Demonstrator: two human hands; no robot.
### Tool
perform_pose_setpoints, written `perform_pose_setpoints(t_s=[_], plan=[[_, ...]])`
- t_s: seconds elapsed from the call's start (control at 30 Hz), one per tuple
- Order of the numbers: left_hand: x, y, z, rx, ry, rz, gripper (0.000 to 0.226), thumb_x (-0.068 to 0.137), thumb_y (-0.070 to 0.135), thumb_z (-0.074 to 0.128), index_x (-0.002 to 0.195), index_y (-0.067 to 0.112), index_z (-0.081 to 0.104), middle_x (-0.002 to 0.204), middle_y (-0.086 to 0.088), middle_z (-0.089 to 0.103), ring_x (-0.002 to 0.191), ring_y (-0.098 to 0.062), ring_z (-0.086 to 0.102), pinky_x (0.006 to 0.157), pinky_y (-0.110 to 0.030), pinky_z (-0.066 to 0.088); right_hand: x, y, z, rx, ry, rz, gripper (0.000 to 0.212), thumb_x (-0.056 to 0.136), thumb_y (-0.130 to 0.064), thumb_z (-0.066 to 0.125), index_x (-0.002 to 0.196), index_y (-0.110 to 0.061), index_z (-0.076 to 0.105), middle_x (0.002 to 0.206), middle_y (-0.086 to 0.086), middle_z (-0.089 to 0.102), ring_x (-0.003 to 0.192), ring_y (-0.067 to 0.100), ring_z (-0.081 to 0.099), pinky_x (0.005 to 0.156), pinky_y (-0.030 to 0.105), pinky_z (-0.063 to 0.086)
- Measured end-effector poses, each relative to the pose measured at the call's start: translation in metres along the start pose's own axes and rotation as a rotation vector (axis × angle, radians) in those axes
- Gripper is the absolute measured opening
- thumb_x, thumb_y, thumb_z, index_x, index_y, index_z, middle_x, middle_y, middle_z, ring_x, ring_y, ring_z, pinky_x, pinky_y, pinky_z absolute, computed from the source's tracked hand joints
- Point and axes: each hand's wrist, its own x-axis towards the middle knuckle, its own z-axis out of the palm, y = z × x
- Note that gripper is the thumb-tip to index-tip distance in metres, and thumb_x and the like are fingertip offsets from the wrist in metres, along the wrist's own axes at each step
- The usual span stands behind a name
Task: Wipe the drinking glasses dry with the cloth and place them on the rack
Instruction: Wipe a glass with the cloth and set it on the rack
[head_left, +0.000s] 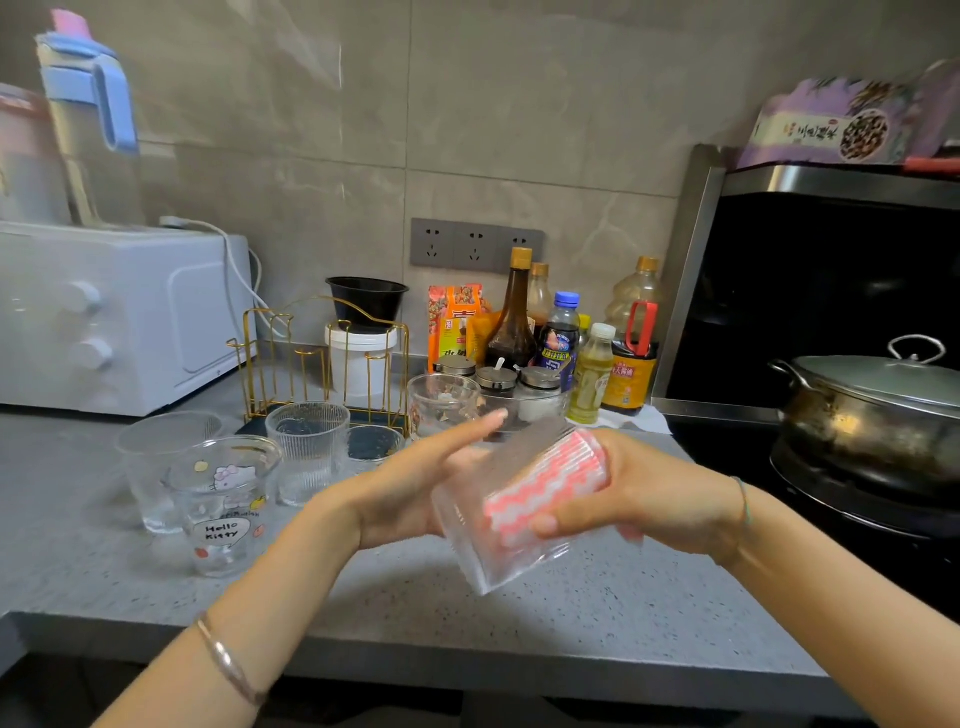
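**Wet ribbed glass held in two hands, cloth stuffed inside**

Head view: the ribbed glass is held tilted in the air above the front of the countertop, base toward the person and mouth toward the upper right. The pink-and-white cloth is packed inside it and shows through the wall. The left hand lies flat against the glass's side, fingers straight, bracing rather than gripping. The right hand is curled round the mouth end, thumb across the outside. Whether its fingers also reach inside onto the cloth, I cannot tell.

The glass is likely light but rigid and breakable, and slick where damp. Its ribs should give the fingers some bite. Gripping round the body near the thick base seems safer than pinching the thin rim. The soft cloth conforms to the inside.

The gold wire rack stands at the back with its pegs bare. A plain glass, a Hello Kitty glass and a second ribbed tumbler stand in front of it.
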Motion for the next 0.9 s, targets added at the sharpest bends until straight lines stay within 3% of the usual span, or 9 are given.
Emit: perform_pose_setpoints(t_s=[0.1, 0.2, 0.3, 0.37, 0.47, 0.57, 0.67, 0.8, 0.9], plan=[[0.002, 0.001, 0.006, -0.107, -0.036, -0.117, 0.046, 0.082, 0.053, 0.052, 0.110, 0.020, 0.065, 0.094, -0.003, 0.076, 0.082, -0.017, 0.072, 0.075, -0.030, 0.057, 0.003, 0.002, 0.004, 0.019, -0.042, -0.003, 0.029, 0.078, 0.004, 0.069, 0.101, -0.011, 0.062, 0.085, 0.003, 0.071, 0.054, -0.001, 0.062, 0.040, 0.008, 0.037], [0.005, 0.001, 0.006, -0.191, -0.013, -0.093, 0.048, 0.079, 0.051, 0.059, 0.111, 0.017, 0.067, 0.101, -0.009, 0.074, 0.085, -0.022, 0.071, 0.078, -0.035, 0.059, 0.011, 0.010, -0.002, 0.023, 0.076, 0.016, 0.039, 0.066, -0.023, 0.076, 0.100, -0.009, 0.066, 0.088, 0.004, 0.075, 0.060, 0.007, 0.058, 0.039, 0.020, 0.032], [0.007, -0.001, 0.005, -0.100, 0.054, -0.044, 0.052, 0.073, 0.056, 0.069, 0.112, 0.022, 0.069, 0.110, -0.007, 0.073, 0.096, -0.022, 0.071, 0.084, -0.037, 0.055, 0.017, 0.021, -0.013, 0.240, 0.133, 0.046, 0.030, 0.072, -0.036, 0.063, 0.074, -0.007, 0.069, 0.045, 0.005, 0.060, 0.033, 0.011, 0.048, 0.037, 0.020, 0.038], [0.008, -0.002, 0.003, -0.061, 0.095, -0.027, 0.055, 0.072, 0.058, 0.069, 0.115, 0.025, 0.065, 0.108, -0.004, 0.074, 0.096, -0.019, 0.071, 0.082, -0.035, 0.054, 0.019, 0.023, -0.015, 0.342, 0.181, 0.068, 0.041, 0.076, -0.042, 0.058, 0.074, -0.001, 0.065, 0.037, 0.006, 0.049, 0.032, 0.017, 0.046, 0.041, 0.024, 0.043], [0.005, 0.000, 0.002, -0.075, 0.150, -0.001, 0.053, 0.066, 0.056, 0.062, 0.110, 0.026, 0.067, 0.098, 0.001, 0.076, 0.086, -0.014, 0.072, 0.073, -0.031, 0.055, 0.024, 0.028, -0.021, 0.471, 0.282, 0.086, 0.041, 0.083, -0.042, 0.055, 0.084, -0.007, 0.077, 0.076, 0.015, 0.069, 0.058, 0.024, 0.058, 0.052, 0.028, 0.050], [0.008, -0.003, 0.002, -0.133, 0.240, 0.021, 0.064, 0.060, 0.060, 0.069, 0.114, 0.025, 0.067, 0.105, -0.002, 0.074, 0.099, -0.020, 0.068, 0.084, -0.036, 0.054, 0.028, 0.032, -0.027, 0.582, 0.415, -0.077, 0.046, 0.094, -0.044, 0.043, 0.116, -0.013, 0.069, 0.117, 0.019, 0.065, 0.091, 0.030, 0.063, 0.076, 0.034, 0.052], [0.012, -0.007, 0.008, -0.255, 0.298, 0.057, 0.076, 0.054, 0.062, 0.075, 0.118, 0.021, 0.066, 0.109, -0.007, 0.073, 0.105, -0.026, 0.066, 0.094, -0.043, 0.051, 0.023, 0.023, -0.016, 0.558, 0.464, -0.358, 0.046, 0.100, -0.039, 0.029, 0.123, -0.015, 0.061, 0.120, -0.001, 0.068, 0.114, 0.014, 0.063, 0.085, 0.023, 0.054], [0.016, -0.004, 0.021, -0.439, 0.304, 0.126, 0.069, 0.062, 0.058, 0.069, 0.117, 0.017, 0.067, 0.106, -0.011, 0.074, 0.097, -0.028, 0.069, 0.084, -0.041, 0.053, 0.024, 0.016, 0.017, 0.149, 0.601, -0.556, 0.041, 0.097, -0.034, 0.032, 0.109, -0.022, 0.069, 0.115, -0.017, 0.069, 0.097, -0.008, 0.061, 0.069, 0.024, 0.050], [0.019, -0.002, 0.026, -0.494, 0.273, 0.152, 0.067, 0.073, 0.067, 0.062, 0.119, 0.019, 0.068, 0.114, -0.012, 0.071, 0.107, -0.029, 0.066, 0.093, -0.043, 0.050, 0.034, 0.027, 0.024, -0.111, 0.614, -0.641, 0.045, 0.099, -0.040, 0.028, 0.125, -0.024, 0.061, 0.139, -0.020, 0.051, 0.135, -0.002, 0.035, 0.111, 0.024, 0.033]])
